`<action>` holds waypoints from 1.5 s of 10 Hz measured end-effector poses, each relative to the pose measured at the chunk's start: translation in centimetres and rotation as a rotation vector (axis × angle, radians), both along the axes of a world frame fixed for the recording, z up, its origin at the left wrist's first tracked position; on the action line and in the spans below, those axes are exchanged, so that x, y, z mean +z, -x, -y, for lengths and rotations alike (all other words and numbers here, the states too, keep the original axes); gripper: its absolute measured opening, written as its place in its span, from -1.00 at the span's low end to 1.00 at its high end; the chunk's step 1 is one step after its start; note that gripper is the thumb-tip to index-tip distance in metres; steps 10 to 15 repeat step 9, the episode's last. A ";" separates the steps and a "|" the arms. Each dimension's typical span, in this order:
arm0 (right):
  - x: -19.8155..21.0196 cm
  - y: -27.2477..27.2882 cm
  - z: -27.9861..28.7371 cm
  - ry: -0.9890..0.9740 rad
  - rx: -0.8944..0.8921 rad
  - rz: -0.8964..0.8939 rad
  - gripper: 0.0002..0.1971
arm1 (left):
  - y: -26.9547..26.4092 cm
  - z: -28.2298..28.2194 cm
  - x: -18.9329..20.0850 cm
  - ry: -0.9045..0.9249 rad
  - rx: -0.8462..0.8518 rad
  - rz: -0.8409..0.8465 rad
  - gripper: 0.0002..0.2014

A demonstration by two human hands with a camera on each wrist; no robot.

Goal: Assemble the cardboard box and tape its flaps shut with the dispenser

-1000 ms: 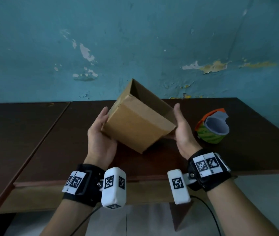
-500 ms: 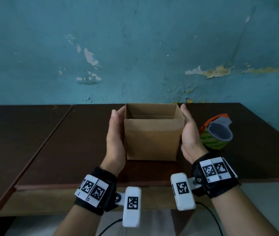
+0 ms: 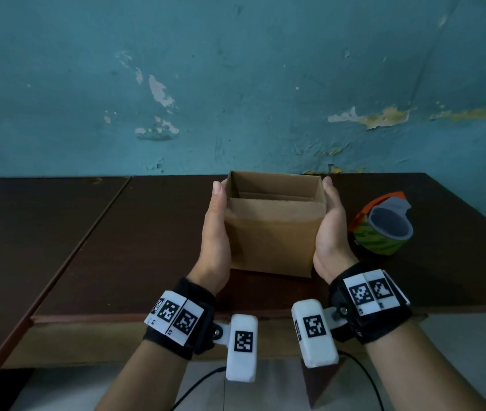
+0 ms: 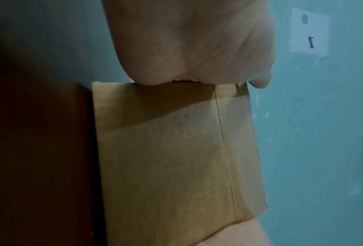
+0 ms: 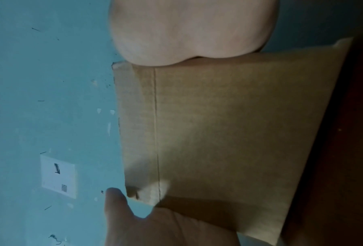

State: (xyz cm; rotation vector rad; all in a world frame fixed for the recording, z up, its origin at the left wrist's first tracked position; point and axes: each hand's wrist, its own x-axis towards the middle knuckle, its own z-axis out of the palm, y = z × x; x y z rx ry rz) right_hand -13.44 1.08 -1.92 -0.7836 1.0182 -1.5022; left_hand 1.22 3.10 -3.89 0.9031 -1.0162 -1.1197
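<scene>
Between the two grips, upright on the dark brown desk: the cardboard box, top open, inner walls and a folded flap edge visible inside.

Left hand flat against the box's left wall, fingers straight and running up the side, one fingertip showing just above the top rim. No curl round anything; a pressing grip with an extended palm.

Right hand mirrored on the box's right wall, fingers straight along the cardboard, thumb tip at the rim's far corner. Same sort of grip: flat, pressing, holding the box squeezed between both palms.

From the left wrist view, box face with a vertical crease, heel of the left hand touching its edge. From the right wrist view, the same cardboard, right hand against one edge and the other hand at the opposite corner.

Just beyond the right grip, on its outer side and apart from the box: the tape dispenser, orange frame, green patterned roll, lying on the desk.

Behind both grips, a teal wall with peeling patches. Black wrist straps with white coded tags on both forearms.
</scene>
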 end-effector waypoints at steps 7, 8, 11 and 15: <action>-0.3 2.3 0.4 0.073 0.118 -0.076 -0.49 | -0.9 0.6 0.6 0.011 0.069 -0.076 -0.38; -0.2 3.2 0.5 0.080 -0.023 -0.272 -0.45 | -1.1 0.6 0.4 0.027 0.059 -0.070 -0.33; 0.5 4.9 0.8 0.133 -0.100 -0.322 -0.41 | -1.0 1.0 -0.3 0.056 0.022 -0.049 -0.11; 0.5 4.9 0.8 0.133 -0.100 -0.322 -0.41 | -1.0 1.0 -0.3 0.056 0.022 -0.049 -0.11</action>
